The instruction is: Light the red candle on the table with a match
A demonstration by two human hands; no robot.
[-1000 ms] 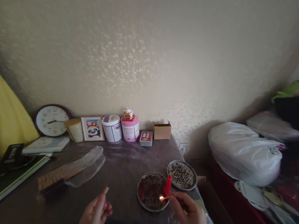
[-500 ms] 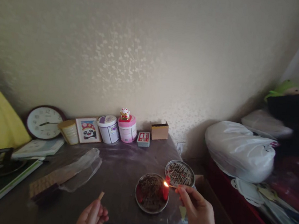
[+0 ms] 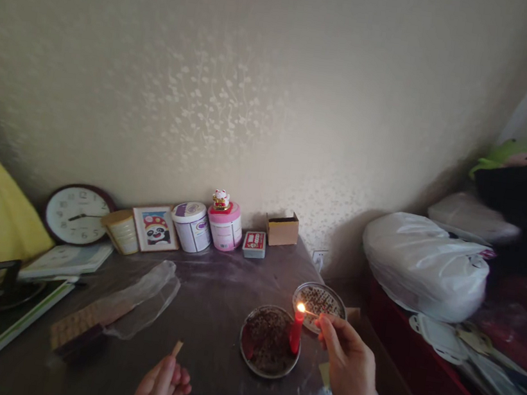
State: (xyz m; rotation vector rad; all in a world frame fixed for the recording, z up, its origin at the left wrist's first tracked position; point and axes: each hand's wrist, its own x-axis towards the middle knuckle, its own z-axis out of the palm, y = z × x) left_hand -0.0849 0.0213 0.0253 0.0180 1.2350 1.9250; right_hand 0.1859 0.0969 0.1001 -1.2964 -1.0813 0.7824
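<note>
My right hand (image 3: 350, 358) pinches a thin burning match (image 3: 311, 314) between thumb and finger. Its flame (image 3: 301, 307) is at the top of an upright red candle (image 3: 296, 335); whether the wick itself burns I cannot tell. The candle stands at the right edge of a round metal-rimmed dish (image 3: 264, 372) covered in dark brown residue. Lower down, my left hand (image 3: 163, 386) is closed around a small tan strip (image 3: 178, 347) that pokes up past the thumb, dark at its tip. Fingers hide the rest of the strip.
Behind the candle sits a second dish (image 3: 329, 291) with dark specks. A plastic bag (image 3: 148, 299) lies at left. Along the wall stand a clock (image 3: 77, 214), a framed panda picture (image 3: 155, 230), canisters (image 3: 191, 230), a small red box (image 3: 255, 244) and a cardboard box (image 3: 282, 231).
The match has risen from the candle's side to its top, and my right hand has shifted slightly. My left hand stays in place.
</note>
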